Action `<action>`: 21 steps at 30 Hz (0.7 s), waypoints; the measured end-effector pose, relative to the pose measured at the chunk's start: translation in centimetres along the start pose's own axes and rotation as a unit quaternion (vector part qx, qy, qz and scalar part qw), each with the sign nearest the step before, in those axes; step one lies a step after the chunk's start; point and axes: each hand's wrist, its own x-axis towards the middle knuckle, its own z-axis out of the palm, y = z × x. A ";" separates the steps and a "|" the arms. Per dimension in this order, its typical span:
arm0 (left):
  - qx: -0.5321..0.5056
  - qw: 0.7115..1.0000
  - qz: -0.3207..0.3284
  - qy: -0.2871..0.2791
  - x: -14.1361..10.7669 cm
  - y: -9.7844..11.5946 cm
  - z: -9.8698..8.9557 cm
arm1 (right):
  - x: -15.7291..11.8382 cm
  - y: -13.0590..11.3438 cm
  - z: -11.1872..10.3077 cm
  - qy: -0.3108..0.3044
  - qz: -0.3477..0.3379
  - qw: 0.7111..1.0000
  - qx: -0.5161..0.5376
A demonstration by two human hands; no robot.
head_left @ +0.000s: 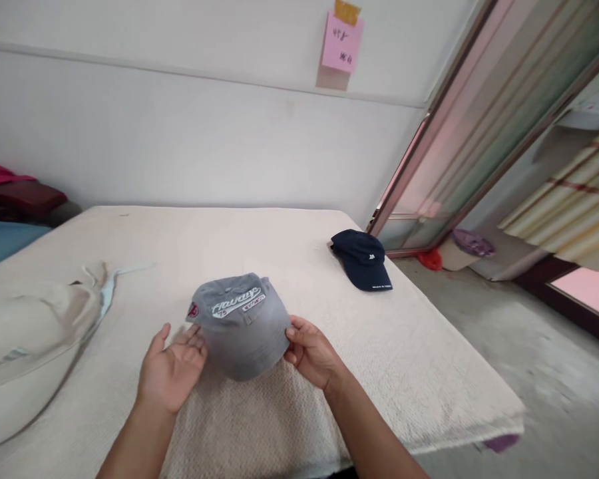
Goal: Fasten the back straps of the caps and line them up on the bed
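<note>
A grey baseball cap (pixel 239 326) with white and red lettering is held above the cream cloth in front of me, its brim toward me. My right hand (pixel 309 349) pinches the brim's right edge between thumb and fingers. On the other side, my left hand (pixel 174 366) is palm up with its fingers apart, the fingertips at the cap's left edge and partly behind it. A navy cap (pixel 362 258) with small white lettering rests at the far right of the table. To the left lies a large cream hat (pixel 30 346) with a pale strap, cut off by the frame.
A cream textured cloth (pixel 404 379) covers the table, whose right edge drops to a concrete floor (pixel 489 332). Behind stands a white wall (pixel 180 133) bearing a pink note (pixel 342 43). A glass sliding door (pixel 429 173) and a bin (pixel 464 249) are at the right.
</note>
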 end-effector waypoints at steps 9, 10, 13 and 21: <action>0.041 0.998 -0.044 -0.031 0.0 -1.8 0.2 | 6.3 -8.2 -5.0 0.209 -0.235 0.949 -0.026; 0.044 0.997 -0.047 -0.031 0.1 -1.8 0.2 | 7.1 -8.8 -6.2 0.227 -0.243 0.943 -0.021; 0.058 0.997 -0.049 -0.022 0.2 -2.1 0.1 | 8.4 -9.8 -9.9 0.294 -0.251 0.922 -0.006; 0.064 0.996 -0.056 0.007 -0.1 -2.5 0.3 | 8.1 -9.3 -14.2 0.400 -0.215 0.891 -0.025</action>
